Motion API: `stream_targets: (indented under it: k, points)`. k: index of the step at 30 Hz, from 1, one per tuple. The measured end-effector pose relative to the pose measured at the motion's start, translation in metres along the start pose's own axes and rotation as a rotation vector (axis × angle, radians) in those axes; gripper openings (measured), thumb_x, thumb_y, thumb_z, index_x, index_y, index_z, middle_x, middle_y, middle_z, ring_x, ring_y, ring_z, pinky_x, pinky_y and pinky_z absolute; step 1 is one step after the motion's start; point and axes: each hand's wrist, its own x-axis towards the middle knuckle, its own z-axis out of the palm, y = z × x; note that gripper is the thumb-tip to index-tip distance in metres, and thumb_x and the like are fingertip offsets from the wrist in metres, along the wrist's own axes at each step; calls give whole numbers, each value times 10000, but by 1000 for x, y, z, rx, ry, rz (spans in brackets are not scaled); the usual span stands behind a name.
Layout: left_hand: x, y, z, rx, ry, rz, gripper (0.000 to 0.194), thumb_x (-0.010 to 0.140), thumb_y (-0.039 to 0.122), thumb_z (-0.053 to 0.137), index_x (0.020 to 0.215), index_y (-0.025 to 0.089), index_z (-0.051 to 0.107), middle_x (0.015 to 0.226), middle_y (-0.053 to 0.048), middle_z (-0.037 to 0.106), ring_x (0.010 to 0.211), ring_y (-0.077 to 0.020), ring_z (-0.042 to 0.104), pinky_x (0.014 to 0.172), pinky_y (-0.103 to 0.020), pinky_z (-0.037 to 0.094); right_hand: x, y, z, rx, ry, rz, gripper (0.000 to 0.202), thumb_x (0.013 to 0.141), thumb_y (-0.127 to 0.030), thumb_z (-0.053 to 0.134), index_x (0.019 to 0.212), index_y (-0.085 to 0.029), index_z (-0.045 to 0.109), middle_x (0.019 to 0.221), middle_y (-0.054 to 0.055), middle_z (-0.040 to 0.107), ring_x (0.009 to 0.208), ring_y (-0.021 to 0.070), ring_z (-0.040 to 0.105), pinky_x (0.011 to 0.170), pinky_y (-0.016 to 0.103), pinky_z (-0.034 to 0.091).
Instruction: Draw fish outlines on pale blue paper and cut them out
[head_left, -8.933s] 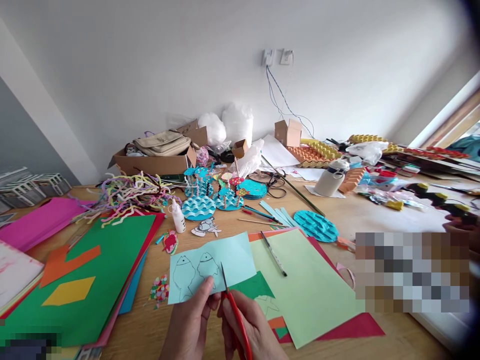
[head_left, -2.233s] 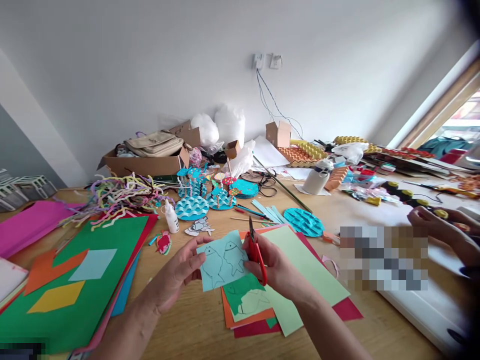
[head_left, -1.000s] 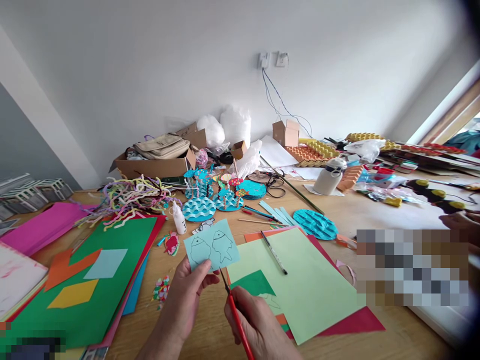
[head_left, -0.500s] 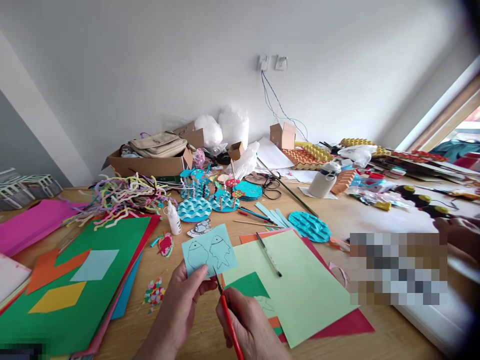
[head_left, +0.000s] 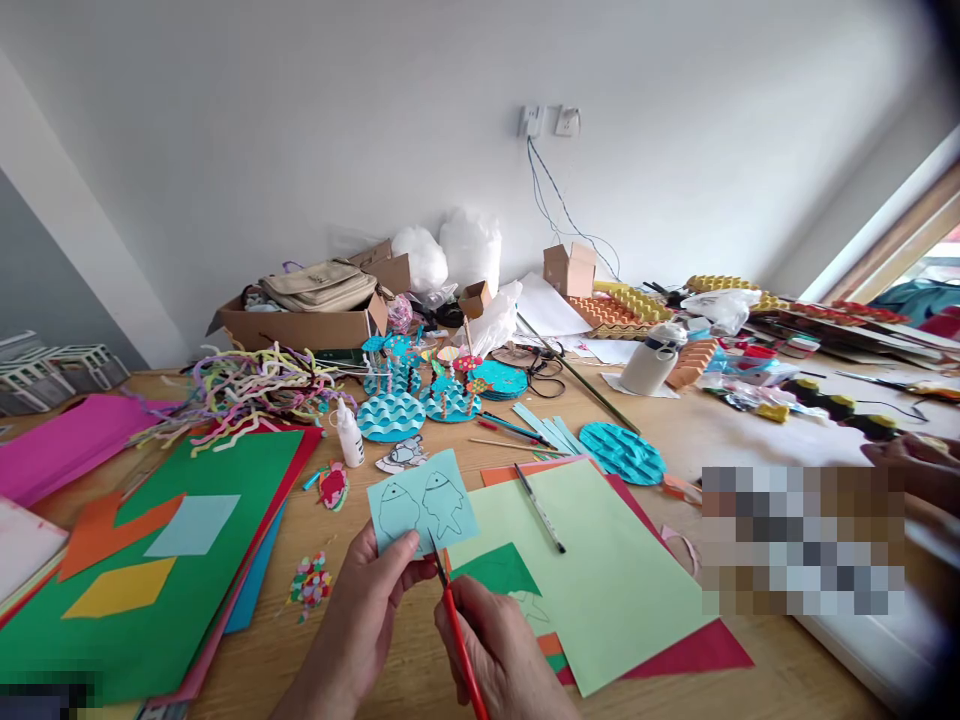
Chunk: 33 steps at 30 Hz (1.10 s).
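My left hand [head_left: 375,590] pinches the lower left corner of a light blue piece of paper [head_left: 454,480] between thumb and fingers. Two fish outlines are drawn on it in dark ink. My right hand [head_left: 495,640] is wrapped round red-handled scissors [head_left: 459,635], their dark blades at the paper's lower edge between the two fish. How far the blades are parted I cannot make out. Just right of my hands lie a pale green sheet [head_left: 600,570] and a dark green piece of paper [head_left: 502,577]. A pen [head_left: 540,508] rests on the pale sheet.
To the left are stacked coloured sheets [head_left: 225,540], small paper dots [head_left: 309,585] and a glue bottle [head_left: 349,437]. Pipe cleaners [head_left: 247,390] heap behind them. Blue wavy discs [head_left: 622,453] and fish decorations stand further back. At right, another person's hand [head_left: 919,470] shows beside a blurred-out patch.
The view has shifted very slightly. Both hands, the paper and the scissors stay in nearly the same place, with the blades still at the paper's lower edge.
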Motion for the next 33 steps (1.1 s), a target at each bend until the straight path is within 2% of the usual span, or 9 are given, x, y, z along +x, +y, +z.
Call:
stream_targets:
  k: [9,16,21,25,33]
  points:
    - [-1,-2,-3,15,-24,9,237,665,293,712,863,172,664,840,-44,689,703,-174,607,652,-285,503,-1,2,0,-16,44,-40,459,866,-553,345,574,-202,304,513,-41,344,498,94,290,466,223,239]
    - [-5,-3,-5,29,-84,-17,158,704,289,674,818,180,669,859,-46,685,729,-177,600,668,-292,493,-1,0,2,87,-8,13,449,872,-554,333,606,-198,396,493,-32,402,508,105,374,469,208,289]
    - [-10,-4,-4,46,-108,-51,197,695,326,672,833,184,666,886,-59,682,764,-201,604,679,-310,490,-4,4,2,148,-31,39,446,873,-557,341,629,-192,426,477,-41,409,489,99,384,462,201,306]
    - [-10,-3,-2,45,-97,-71,189,681,323,683,807,185,661,888,-57,680,752,-196,600,672,-307,488,-4,6,2,163,-23,51,476,859,-598,328,619,-194,406,483,-43,388,491,96,377,453,201,297]
    - [-8,-7,-6,48,-110,-73,192,711,322,670,840,181,655,906,-60,673,761,-188,590,683,-305,491,0,17,6,128,9,-27,497,841,-627,323,587,-200,311,518,-46,314,509,91,283,440,214,238]
